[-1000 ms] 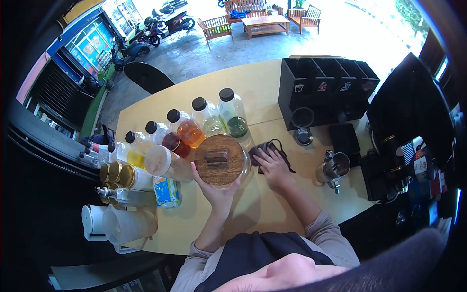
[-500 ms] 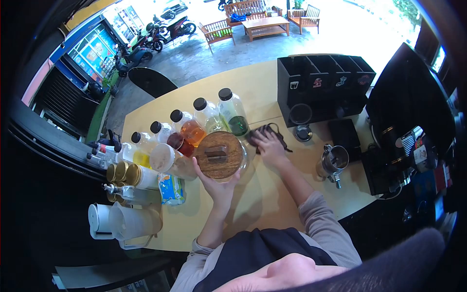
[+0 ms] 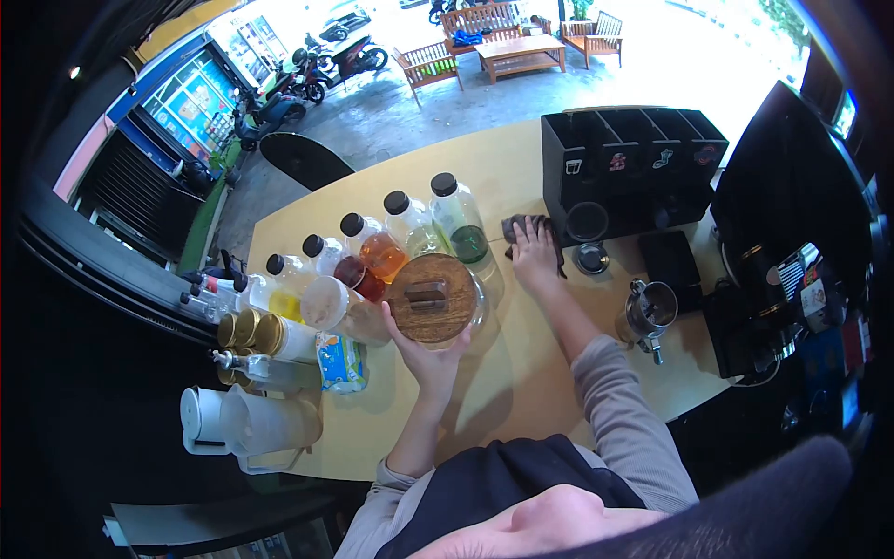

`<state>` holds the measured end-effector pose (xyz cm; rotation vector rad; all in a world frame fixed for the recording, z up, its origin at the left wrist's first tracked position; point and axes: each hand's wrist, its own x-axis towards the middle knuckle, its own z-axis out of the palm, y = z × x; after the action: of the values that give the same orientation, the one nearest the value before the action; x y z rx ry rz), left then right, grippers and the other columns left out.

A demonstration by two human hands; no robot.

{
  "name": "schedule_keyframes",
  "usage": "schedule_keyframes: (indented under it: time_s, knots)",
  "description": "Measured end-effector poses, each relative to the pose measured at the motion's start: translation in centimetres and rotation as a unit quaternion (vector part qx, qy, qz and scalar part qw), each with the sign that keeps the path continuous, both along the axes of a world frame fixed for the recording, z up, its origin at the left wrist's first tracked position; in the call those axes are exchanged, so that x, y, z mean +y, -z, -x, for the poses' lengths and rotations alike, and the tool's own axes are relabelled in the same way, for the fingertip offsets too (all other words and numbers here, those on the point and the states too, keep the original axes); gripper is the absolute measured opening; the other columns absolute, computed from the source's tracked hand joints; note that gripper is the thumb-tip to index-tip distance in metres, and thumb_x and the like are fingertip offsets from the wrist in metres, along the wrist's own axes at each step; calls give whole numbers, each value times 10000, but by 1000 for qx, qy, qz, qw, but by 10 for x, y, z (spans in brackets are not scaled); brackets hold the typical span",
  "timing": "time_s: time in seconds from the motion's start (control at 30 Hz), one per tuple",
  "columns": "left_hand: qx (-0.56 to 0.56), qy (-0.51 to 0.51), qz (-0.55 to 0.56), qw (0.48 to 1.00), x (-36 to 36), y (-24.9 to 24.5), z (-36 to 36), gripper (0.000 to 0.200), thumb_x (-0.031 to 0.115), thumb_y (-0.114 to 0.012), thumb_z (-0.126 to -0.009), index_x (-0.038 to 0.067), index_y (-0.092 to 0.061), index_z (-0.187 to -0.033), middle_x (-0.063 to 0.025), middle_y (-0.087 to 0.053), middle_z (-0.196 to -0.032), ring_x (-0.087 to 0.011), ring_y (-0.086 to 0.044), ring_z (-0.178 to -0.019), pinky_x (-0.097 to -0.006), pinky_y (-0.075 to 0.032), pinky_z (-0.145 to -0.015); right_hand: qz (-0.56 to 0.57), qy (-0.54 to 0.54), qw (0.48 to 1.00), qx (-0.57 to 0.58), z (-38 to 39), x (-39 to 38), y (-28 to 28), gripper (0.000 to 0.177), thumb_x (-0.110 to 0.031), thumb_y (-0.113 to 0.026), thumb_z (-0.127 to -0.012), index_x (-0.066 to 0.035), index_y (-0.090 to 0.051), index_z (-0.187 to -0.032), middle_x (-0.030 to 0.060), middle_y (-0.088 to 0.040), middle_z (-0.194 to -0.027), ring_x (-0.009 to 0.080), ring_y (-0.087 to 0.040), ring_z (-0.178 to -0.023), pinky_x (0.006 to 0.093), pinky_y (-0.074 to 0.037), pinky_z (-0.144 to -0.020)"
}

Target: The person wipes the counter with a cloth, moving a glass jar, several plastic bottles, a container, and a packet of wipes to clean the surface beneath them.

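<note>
My left hand is wrapped around the near side of a clear jar with a round wooden lid. On the tabletop, my right hand presses down on a dark cloth, whose edges stick out around the fingers. Just left of the cloth stands a bottle of green liquid with a black cap. More black-capped bottles run down to the left, among them one with orange liquid and one with dark red liquid. A pale-lidded container is beside the jar.
At the back right stands a black compartment organizer. A metal pitcher is on the right of the table. Gold-lidded canisters, a wipes pack and a plastic jug line the left.
My right hand has slid the dark cloth away from me and slightly right, toward the organizer. My left hand stays on the jar. The whole view has shifted slightly.
</note>
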<state>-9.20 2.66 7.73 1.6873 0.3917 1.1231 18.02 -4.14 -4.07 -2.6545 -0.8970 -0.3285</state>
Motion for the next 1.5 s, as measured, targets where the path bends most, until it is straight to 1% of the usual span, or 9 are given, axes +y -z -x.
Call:
schedule_keyframes:
  time_s: [0.03, 0.37, 0.43, 0.53, 0.73, 0.93, 1.27, 1.33, 1.5]
  knots:
    - [0, 18, -5, 1000, 0, 0, 0, 1218, 19, -844, -709, 126, -9, -1590, -208, -282, -1530, -323, -400, -1391, -476, -412, -1139, -2, 3, 1000, 20, -11, 6, -2, 542, -321, -454, -1002, -134, -443, -1510, 139, -340, -1612, 361, -305, -1481, 456, -200, -1235]
    - [21, 1, -30, 999, -6, -12, 1, 1206, 31, -852, -708, 149, -41, -1592, -205, -257, -1543, -328, -368, -1407, -481, -366, -1165, -12, -129, 987, 100, 24, -42, -23, 490, -277, -497, -993, -215, -503, -1479, 64, -372, -1607, 332, -305, -1487, 456, -177, -1246]
    - [10, -24, -11, 1000, -4, -7, -1, 1236, 162, -916, -660, 69, -90, -1576, -216, -320, -1510, -333, -419, -1380, -458, -348, -1164, -37, -186, 978, 90, 48, -66, -19, 461, -255, -548, -967, -219, -568, -1426, 54, -415, -1582, 319, -332, -1478, 466, -205, -1238]
    - [7, -28, -15, 999, -4, -4, -3, 1232, 148, -908, -657, 75, -91, -1576, -213, -315, -1513, -330, -411, -1384, -461, -349, -1162, -39, -230, 971, 57, 78, -104, -16, 485, -255, -597, -937, -243, -570, -1421, 56, -439, -1566, 335, -385, -1442, 466, -239, -1226]
    - [4, -43, -24, 999, -17, -12, -4, 1219, 174, -908, -668, 70, -99, -1575, -209, -306, -1514, -331, -368, -1406, -475, -307, -1177, -63, -193, 972, 114, 79, -130, -21, 458, -224, -576, -949, -224, -582, -1407, 51, -453, -1554, 308, -366, -1456, 454, -243, -1227]
    - [28, -87, -84, 992, -19, -9, -4, 1198, 143, -910, -690, 81, -110, -1580, -220, -300, -1532, -334, -369, -1409, -474, -279, -1188, -85, -64, 993, 53, 52, -101, -17, 450, -222, -548, -969, -216, -571, -1419, 52, -458, -1550, 315, -390, -1434, 451, -263, -1212]
    - [20, -79, -88, 993, -18, 8, -24, 1192, 167, -913, -691, 69, -118, -1573, -216, -302, -1529, -327, -376, -1408, -455, -287, -1187, -49, -192, 977, 77, 129, -166, -20, 438, -221, -587, -946, -229, -607, -1384, 56, -473, -1542, 311, -392, -1443, 467, -244, -1222]
    - [4, -65, -90, 994, -26, 6, -36, 1231, 309, -940, -651, 21, -155, -1555, -221, -291, -1526, -365, -342, -1414, -483, -284, -1188, -74, -198, 974, 76, 140, -177, -19, 434, -200, -612, -923, -221, -632, -1356, 60, -498, -1522, 321, -406, -1434, 473, -258, -1218]
    - [48, -73, -125, 988, -43, -2, -67, 1225, 319, -936, -660, 15, -156, -1554, -221, -320, -1508, -354, -345, -1412, -473, -276, -1183, -114, -196, 970, 86, 149, -184, -19, 412, -162, -625, -888, -208, -681, -1294, 65, -532, -1490, 340, -425, -1420, 501, -284, -1203]
